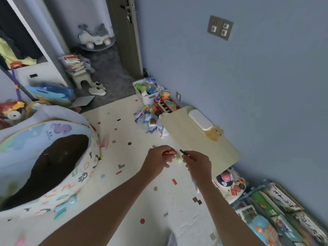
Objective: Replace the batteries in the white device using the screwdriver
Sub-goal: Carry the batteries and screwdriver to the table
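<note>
My left hand (158, 158) is closed around red batteries (170, 153), their ends sticking out toward the right. Just beside it, my right hand (197, 161) grips a thin dark screwdriver (182, 151) whose tip points up and left. Both hands hover over the floor mat near the corner of a low pale table (195, 139). A white oblong device (200, 119) lies on the far side of that table, next to the wall. A yellowish bear-shaped item (214, 134) sits beside the device.
A round padded playpen (53, 157) fills the left. Toys and a white bin (149, 93) crowd the far corner by the blue wall. Books and toys (266, 210) line the wall at the lower right. The speckled floor mat (133, 183) lies under my arms.
</note>
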{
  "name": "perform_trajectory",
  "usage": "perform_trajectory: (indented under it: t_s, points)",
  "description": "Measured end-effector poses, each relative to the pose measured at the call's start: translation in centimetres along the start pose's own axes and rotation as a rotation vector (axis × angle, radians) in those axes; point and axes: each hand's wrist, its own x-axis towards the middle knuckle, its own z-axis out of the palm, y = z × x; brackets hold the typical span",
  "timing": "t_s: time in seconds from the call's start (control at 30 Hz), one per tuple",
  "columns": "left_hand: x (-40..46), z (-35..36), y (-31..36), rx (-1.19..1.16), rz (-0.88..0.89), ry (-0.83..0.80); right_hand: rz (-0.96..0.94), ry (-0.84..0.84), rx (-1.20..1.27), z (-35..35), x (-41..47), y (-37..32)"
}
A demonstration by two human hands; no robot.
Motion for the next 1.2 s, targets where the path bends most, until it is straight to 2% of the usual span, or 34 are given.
perform_trajectory:
  t_s: [0.2, 0.4, 0.63, 0.83, 0.97, 1.2]
  points:
    - [15.4, -1.4, 0.0, 0.032, 0.031, -0.114, 0.050, 0.087, -0.001, 3.2, 12.5, -3.2]
    - [28.7, -2.1, -1.0, 0.053, 0.054, -0.300, 0.125, 0.184, 0.005, 6.0, 22.7, -4.7]
    - [43.5, -1.3, -3.3, 0.113, 0.120, -0.498, 0.220, 0.370, 0.053, 9.7, 33.3, -4.7]
    - [51.8, 2.2, -6.0, 0.271, 0.195, -0.649, 0.312, 0.482, 0.112, 11.0, 40.3, -2.2]
    - [57.3, 6.9, -8.8, 0.356, 0.289, -0.699, 0.367, 0.535, 0.134, 10.5, 45.6, 1.8]
    - [65.7, 15.7, -18.5, 0.548, 0.369, -0.746, 0.456, 0.612, 0.189, 11.7, 53.9, 11.7]
